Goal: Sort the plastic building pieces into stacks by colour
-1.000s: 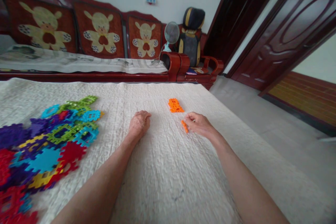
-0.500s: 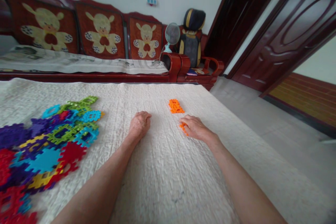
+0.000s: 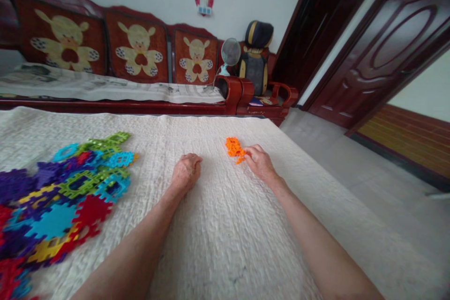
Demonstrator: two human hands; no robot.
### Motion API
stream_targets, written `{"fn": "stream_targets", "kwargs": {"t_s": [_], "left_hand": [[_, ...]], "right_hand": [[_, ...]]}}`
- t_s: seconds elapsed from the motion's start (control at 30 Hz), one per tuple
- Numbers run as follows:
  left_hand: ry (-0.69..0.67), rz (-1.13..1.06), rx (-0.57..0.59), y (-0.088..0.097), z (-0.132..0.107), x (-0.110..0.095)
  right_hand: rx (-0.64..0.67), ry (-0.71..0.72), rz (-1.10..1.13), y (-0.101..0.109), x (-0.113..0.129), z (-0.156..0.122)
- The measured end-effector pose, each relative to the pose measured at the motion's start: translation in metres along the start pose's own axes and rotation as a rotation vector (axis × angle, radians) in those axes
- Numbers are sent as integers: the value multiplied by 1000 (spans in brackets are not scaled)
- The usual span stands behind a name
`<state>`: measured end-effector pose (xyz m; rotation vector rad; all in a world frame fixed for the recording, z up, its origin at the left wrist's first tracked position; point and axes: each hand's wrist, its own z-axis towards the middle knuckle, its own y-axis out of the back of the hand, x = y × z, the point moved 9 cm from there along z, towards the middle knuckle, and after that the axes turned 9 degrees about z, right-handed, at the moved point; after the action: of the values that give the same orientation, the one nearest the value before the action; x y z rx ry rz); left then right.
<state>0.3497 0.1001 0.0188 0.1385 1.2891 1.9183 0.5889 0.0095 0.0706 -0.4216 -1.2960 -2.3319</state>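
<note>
My right hand [image 3: 260,163] pinches an orange toothed plastic building piece [image 3: 241,156] between thumb and fingertips. This piece is at the near right side of a small cluster of orange pieces [image 3: 232,146] on the cream cloth, touching or overlapping it. Further left, my left hand [image 3: 187,169] rests on the cloth with its fingers curled into a loose fist, and nothing sticks out of it. The underside of that hand is hidden.
A heap of interlocking toothed pieces [image 3: 56,218] in blue, purple, red, green and yellow lies at the left of the cloth-covered table [image 3: 218,243]. Behind the table's far edge stands a wooden sofa [image 3: 168,107], with a small fan [image 3: 231,52] at its right end.
My right hand has moved forward with an orange piece, bringing it up against the orange cluster. My left hand has stayed in place. The view has tilted slightly upward.
</note>
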Motion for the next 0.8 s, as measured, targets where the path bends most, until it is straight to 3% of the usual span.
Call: {"fn": "stream_targets", "kwargs": {"t_s": [0.07, 0.13, 0.37, 0.53, 0.67, 0.8], "left_hand": [[4, 0, 1, 0, 0, 0], [12, 2, -3, 0, -1, 1], [-1, 1, -28, 1, -1, -1], [-17, -15, -33, -2, -1, 2], [-5, -33, -45, -4, 0, 5], [30, -21, -20, -3, -1, 1]], "right_hand": [[-132, 33, -8, 1, -1, 2], [-165, 44, -31, -4, -4, 4], [-98, 8, -139, -19, -10, 3], [-145, -19, -148, -15, -10, 4], [-176, 14, -119, -9, 0, 0], [-119, 49, -105, -12, 16, -22]]}}
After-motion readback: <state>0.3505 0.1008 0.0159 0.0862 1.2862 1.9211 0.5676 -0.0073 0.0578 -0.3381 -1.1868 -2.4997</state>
